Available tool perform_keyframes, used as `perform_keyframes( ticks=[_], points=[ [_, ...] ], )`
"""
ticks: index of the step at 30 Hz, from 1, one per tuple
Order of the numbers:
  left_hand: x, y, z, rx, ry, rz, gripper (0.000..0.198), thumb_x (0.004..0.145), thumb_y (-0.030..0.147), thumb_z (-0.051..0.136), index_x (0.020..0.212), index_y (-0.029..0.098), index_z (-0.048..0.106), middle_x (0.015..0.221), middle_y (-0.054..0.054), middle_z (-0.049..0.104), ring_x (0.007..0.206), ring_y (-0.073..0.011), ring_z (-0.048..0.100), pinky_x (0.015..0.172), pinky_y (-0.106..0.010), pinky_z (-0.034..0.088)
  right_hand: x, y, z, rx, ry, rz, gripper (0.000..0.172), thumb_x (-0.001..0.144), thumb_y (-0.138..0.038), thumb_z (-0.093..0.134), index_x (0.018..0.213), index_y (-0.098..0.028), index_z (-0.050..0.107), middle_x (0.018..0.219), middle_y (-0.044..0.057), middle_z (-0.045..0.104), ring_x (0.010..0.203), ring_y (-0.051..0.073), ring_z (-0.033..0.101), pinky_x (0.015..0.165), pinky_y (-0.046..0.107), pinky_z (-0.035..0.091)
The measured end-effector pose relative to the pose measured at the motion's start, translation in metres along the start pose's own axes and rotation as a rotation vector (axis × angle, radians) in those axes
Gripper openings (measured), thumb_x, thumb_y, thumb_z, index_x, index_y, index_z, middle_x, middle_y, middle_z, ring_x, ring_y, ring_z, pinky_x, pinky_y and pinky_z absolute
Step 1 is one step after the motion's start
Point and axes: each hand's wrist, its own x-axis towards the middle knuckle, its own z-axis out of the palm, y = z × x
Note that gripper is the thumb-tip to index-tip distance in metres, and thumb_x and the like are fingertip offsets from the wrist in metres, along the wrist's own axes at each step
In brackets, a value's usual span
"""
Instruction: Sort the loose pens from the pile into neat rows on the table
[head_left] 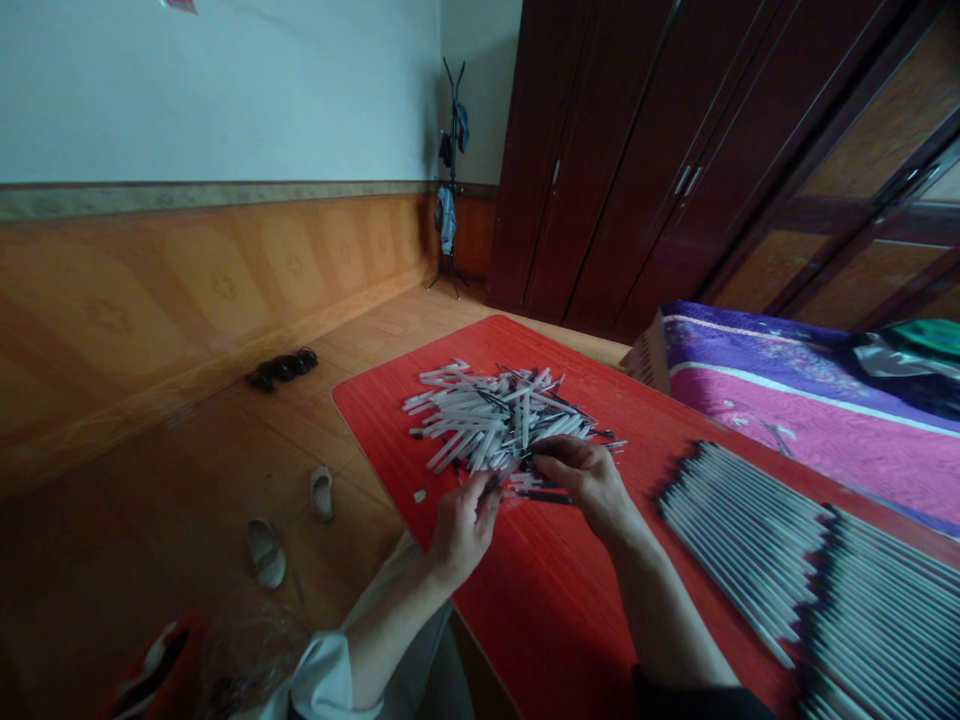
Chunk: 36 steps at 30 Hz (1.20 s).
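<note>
A heap of loose pen parts (480,410), white tubes mixed with slim black pieces, lies on the red table (540,570). At the heap's near edge, my left hand (463,525) is closed in a pinch around a slim dark pen part (501,476). Just to its right, my right hand (589,480) has its thumb and fingertips pinched together beside a small black bit; what they hold is too small to make out. Under the hands lie a few white tubes and a black stick (547,496).
Rows of white pens with black ends (742,545) and more pens (892,600) line the table's right side. Beyond is a bed with a purple and pink cover (750,400). Shoes (266,553) lie on the floor at left. A coat rack (453,150) stands by dark wardrobes (600,150).
</note>
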Motion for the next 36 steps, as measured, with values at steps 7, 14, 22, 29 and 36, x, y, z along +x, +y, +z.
perform_keyframes(
  ticks=[7, 14, 22, 29, 36],
  points=[
    [-0.001, -0.003, 0.002, 0.010, 0.020, 0.057, 0.022, 0.089, 0.022, 0.044, 0.106, 0.015, 0.057, 0.088, -0.009, 0.069, 0.082, -0.0182, 0.066, 0.071, -0.026, 0.051, -0.001, -0.003, 0.002, -0.061, -0.039, 0.008, 0.020, 0.060, -0.030, 0.066, 0.071, -0.014, 0.069, 0.061, 0.002, 0.065, 0.055, 0.012, 0.054, 0.054, 0.026, 0.043],
    [0.000, -0.003, 0.002, -0.003, 0.009, 0.091, 0.025, 0.090, 0.021, 0.043, 0.110, 0.016, 0.056, 0.097, -0.009, 0.069, 0.089, -0.0169, 0.065, 0.077, -0.025, 0.050, -0.001, -0.002, 0.002, -0.113, -0.063, -0.003, 0.020, 0.062, -0.031, 0.065, 0.072, -0.015, 0.070, 0.061, 0.002, 0.066, 0.053, 0.012, 0.055, 0.051, 0.025, 0.043],
    [-0.001, -0.003, 0.002, 0.037, 0.006, 0.091, 0.021, 0.089, 0.020, 0.045, 0.105, 0.016, 0.058, 0.091, -0.008, 0.069, 0.083, -0.0169, 0.066, 0.074, -0.025, 0.051, 0.000, 0.001, 0.000, -0.154, -0.064, -0.017, 0.022, 0.063, -0.030, 0.064, 0.076, -0.014, 0.071, 0.064, 0.003, 0.067, 0.055, 0.013, 0.056, 0.051, 0.024, 0.045],
    [0.000, -0.003, 0.003, 0.036, 0.006, 0.104, 0.021, 0.089, 0.021, 0.046, 0.105, 0.016, 0.059, 0.093, -0.008, 0.069, 0.086, -0.0175, 0.066, 0.076, -0.026, 0.050, -0.001, 0.003, -0.002, -0.268, -0.127, -0.056, 0.020, 0.068, -0.027, 0.059, 0.078, -0.014, 0.070, 0.065, 0.003, 0.067, 0.056, 0.013, 0.057, 0.051, 0.024, 0.044],
    [0.000, -0.003, 0.004, -0.004, -0.002, 0.170, 0.024, 0.090, 0.020, 0.044, 0.107, 0.016, 0.059, 0.095, -0.009, 0.068, 0.086, -0.0173, 0.065, 0.075, -0.026, 0.051, -0.010, -0.012, -0.001, -0.209, -0.104, -0.012, 0.024, 0.066, -0.028, 0.059, 0.081, -0.013, 0.071, 0.071, 0.005, 0.070, 0.062, 0.016, 0.062, 0.057, 0.026, 0.049]
  ],
)
